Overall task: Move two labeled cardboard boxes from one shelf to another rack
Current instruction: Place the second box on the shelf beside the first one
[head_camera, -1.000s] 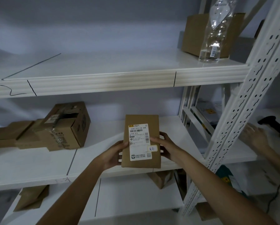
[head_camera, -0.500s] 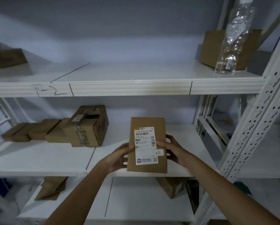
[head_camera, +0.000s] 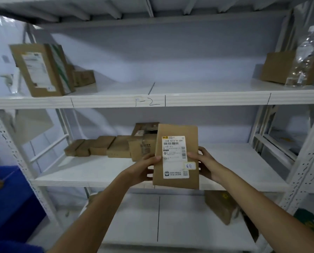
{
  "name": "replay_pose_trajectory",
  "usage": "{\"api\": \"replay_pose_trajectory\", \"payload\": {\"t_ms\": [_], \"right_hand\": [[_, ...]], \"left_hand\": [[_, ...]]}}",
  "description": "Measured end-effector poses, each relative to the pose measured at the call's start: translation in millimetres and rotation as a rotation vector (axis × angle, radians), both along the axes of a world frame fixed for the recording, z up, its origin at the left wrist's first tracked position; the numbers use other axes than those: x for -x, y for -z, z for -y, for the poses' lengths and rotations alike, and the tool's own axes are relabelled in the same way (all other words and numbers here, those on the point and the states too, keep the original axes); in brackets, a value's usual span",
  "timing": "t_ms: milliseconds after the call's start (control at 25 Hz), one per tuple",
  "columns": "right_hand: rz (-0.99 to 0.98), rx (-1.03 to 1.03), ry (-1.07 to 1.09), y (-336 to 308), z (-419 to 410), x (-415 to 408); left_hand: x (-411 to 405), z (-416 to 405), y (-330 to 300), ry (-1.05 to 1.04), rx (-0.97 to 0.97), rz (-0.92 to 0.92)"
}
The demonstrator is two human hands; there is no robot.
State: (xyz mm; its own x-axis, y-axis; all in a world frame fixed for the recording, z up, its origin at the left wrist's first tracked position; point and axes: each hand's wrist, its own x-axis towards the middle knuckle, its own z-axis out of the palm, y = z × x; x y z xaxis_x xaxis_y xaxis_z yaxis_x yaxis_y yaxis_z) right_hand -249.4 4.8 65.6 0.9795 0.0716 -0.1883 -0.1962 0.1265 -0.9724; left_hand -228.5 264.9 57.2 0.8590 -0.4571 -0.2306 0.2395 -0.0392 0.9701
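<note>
I hold a flat brown cardboard box [head_camera: 176, 130] upright in front of the middle shelf [head_camera: 98, 172], its white shipping label facing me. My left hand [head_camera: 143, 168] grips its left edge and my right hand [head_camera: 205, 164] grips its right edge, thumbs on the front. A second labeled cardboard box [head_camera: 41, 69] leans upright on the upper shelf [head_camera: 207, 99] at the far left. That shelf's front edge carries a handwritten mark.
A row of small brown boxes [head_camera: 105, 147] lies on the middle shelf behind my hands. A box with a clear plastic bag [head_camera: 302, 52] stands upper right. Another box [head_camera: 220, 207] leans on the lower shelf. A blue bin [head_camera: 8, 201] sits at left; a perforated rack post [head_camera: 309, 161] rises at right.
The view has swung left and up along the rack, bringing the upper-left box and blue bin into sight. Both hands keep the same hold on the labeled box.
</note>
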Motion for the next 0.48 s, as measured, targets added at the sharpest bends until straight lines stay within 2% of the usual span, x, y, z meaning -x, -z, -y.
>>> {"api": "replay_pose_trajectory", "payload": {"t_ms": [240,400,480], "right_hand": [[0.119,0.048,-0.026,-59,-77,12],[0.196,0.07,-0.05,-100,-99,-12],[0.245,0.056,-0.06,-123,-107,-31]], "left_hand": [[7,-79,-48,0.026,0.074,0.085],[-12,-100,-86,0.132,0.172,0.133],[-28,-108,-104,0.097,0.13,0.183]]}}
